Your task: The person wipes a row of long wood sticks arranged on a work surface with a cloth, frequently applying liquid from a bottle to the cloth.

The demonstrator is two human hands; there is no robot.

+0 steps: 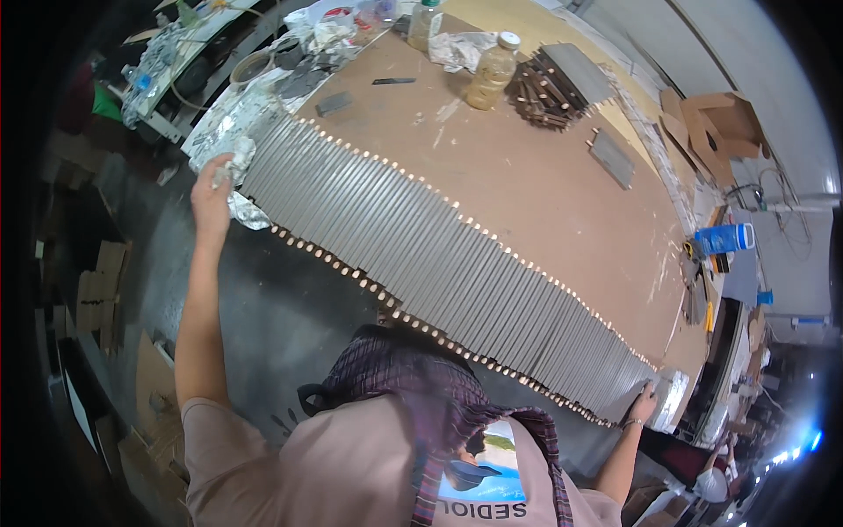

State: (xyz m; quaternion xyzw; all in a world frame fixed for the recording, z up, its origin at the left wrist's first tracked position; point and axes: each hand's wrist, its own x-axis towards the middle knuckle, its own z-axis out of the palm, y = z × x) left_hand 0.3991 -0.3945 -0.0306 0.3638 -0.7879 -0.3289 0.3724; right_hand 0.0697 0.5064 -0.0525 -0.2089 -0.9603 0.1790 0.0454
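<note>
A long row of grey rods point(413, 255), packed side by side with pale copper-coloured tips at both ends, runs along the near side of the brown tabletop. My left hand point(212, 195) is at the row's far left end, closed round a crumpled white rag point(230, 165). Beneath that rag lies glossy, wrinkled plastic wrap point(211, 132). At the opposite end my right hand point(644, 405) rests against the last rods, its fingers stretched along the edge. Beside it sits a shiny wrapped block point(672, 397).
Beyond the row, the brown board point(527, 184) carries a capped bottle of yellowish liquid point(493, 72), a stack of rods point(558, 86), a small grey plate point(612, 158) and a dark blade-like strip point(393, 82). A blue container point(724, 238) and an open carton point(724, 127) are at right.
</note>
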